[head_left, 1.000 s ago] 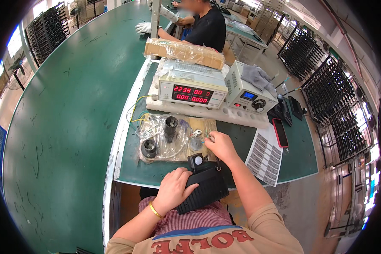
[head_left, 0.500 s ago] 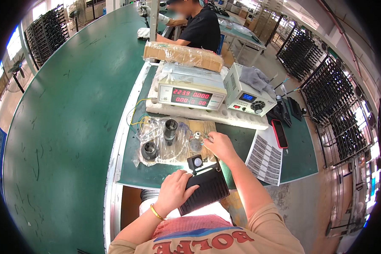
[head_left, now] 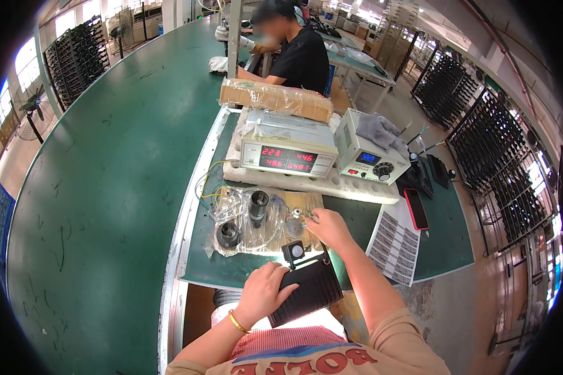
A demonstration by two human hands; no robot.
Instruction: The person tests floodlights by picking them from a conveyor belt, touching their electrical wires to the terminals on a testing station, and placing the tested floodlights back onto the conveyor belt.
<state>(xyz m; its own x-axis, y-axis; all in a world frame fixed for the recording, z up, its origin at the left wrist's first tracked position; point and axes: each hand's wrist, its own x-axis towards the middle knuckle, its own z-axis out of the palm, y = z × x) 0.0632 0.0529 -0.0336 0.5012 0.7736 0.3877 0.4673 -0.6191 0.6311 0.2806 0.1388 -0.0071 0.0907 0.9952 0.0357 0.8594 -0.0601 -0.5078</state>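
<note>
Two hands, one black lamp: left steadies, right at the wiring

Lamp: black lamp (head_left: 309,287), ribbed, tilted over the lap at the table (head_left: 231,273) edge. Glow beneath; I judge it lit. Left hand (head_left: 264,292): fingers draped across its top, thumb on the ribbed face, gripping. Right hand (head_left: 331,230): fingers bent close together by the wrapped board (head_left: 309,201); can't tell what they pinch or how far they part.

Doing it well, from my remote seat: I'd brace the lamp with the left, hold slack in its lead, and settle the right fingertips on insulation only, away from bare metal. A slip there could break contact or shock.

Counts: one sensor head (head_left: 293,250) on the lamp; two black sockets (head_left: 258,209), one tall, one short; one silver-topped piece (head_left: 296,213); two instruments (head_left: 288,159), both displays lit; one cardboard box (head_left: 275,100); one grey cloth (head_left: 380,128); one phone (head_left: 416,209); one printed sheet (head_left: 394,244); one co-worker (head_left: 303,62). Wires too fine to count.
</note>
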